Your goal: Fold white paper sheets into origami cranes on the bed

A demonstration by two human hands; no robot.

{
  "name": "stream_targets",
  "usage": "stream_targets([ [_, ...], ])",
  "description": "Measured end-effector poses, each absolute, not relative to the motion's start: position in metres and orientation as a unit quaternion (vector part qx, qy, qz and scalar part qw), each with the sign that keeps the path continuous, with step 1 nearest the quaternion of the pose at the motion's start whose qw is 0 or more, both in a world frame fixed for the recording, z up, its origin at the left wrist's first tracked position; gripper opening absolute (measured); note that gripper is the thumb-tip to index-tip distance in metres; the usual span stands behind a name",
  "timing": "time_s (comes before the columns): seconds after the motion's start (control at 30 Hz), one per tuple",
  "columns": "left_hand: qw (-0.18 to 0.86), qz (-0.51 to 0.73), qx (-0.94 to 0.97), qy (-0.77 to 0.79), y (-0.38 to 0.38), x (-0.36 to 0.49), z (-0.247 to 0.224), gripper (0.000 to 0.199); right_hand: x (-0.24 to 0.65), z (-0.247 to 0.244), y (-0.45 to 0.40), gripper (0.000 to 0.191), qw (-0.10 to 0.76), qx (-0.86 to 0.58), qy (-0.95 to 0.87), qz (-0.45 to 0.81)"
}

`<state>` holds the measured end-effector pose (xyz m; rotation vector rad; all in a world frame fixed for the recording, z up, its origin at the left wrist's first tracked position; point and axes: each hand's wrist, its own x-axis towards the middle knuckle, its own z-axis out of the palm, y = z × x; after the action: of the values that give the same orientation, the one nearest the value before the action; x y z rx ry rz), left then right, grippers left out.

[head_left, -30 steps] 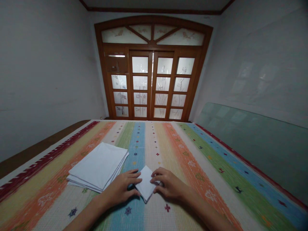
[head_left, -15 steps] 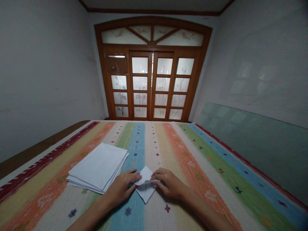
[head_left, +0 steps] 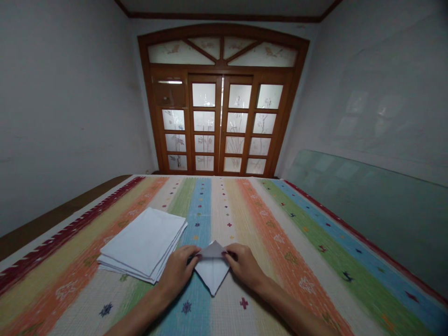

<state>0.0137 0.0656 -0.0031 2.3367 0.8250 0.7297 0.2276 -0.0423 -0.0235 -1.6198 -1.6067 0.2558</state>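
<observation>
A small white piece of folded paper (head_left: 213,275) lies as a diamond on the striped cloth, one corner pointing toward me. Its upper flap is raised and looks greyer than the part below. At the flap's left edge, my left hand (head_left: 180,266) pinches the paper between thumb and fingers. My right hand (head_left: 245,265) pinches the opposite edge the same way. Left of my left hand sits a stack of white sheets (head_left: 143,240), its edges slightly fanned out.
A striped, patterned tablecloth (head_left: 290,224) covers the table. Along the right side stands a pale green glass-like panel (head_left: 367,205). Wooden doors with glass panes (head_left: 221,126) close off the far end, between plain walls.
The paper's flap has been lifted and turned away from me, showing more of the diamond beneath. Both hands have moved slightly away from me along its edges. The stack has stayed put.
</observation>
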Motion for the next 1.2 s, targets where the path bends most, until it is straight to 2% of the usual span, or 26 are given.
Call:
stream_targets([
  [0.2,0.271,0.298,0.852,0.334,0.063,0.017,-0.006,0.022,0.226,-0.024,-0.039,0.020,0.430,-0.648,-0.618,0.115],
  [0.4,0.261,0.280,0.845,0.373,0.063,0.019,-0.006,0.020,0.223,-0.023,-0.039,0.037,0.461,-0.651,-0.588,0.130],
  [0.73,0.253,0.281,0.837,0.396,0.062,0.022,-0.002,0.022,0.218,-0.025,-0.036,0.046,0.469,-0.661,-0.575,0.116],
  [0.93,0.238,0.286,0.837,0.401,0.060,0.025,-0.005,0.018,0.216,-0.025,-0.037,0.042,0.467,-0.663,-0.575,0.109],
  [1.2,0.223,0.305,0.840,0.388,0.056,0.026,-0.011,0.028,0.216,-0.027,-0.037,0.040,0.463,-0.655,-0.588,0.101],
])
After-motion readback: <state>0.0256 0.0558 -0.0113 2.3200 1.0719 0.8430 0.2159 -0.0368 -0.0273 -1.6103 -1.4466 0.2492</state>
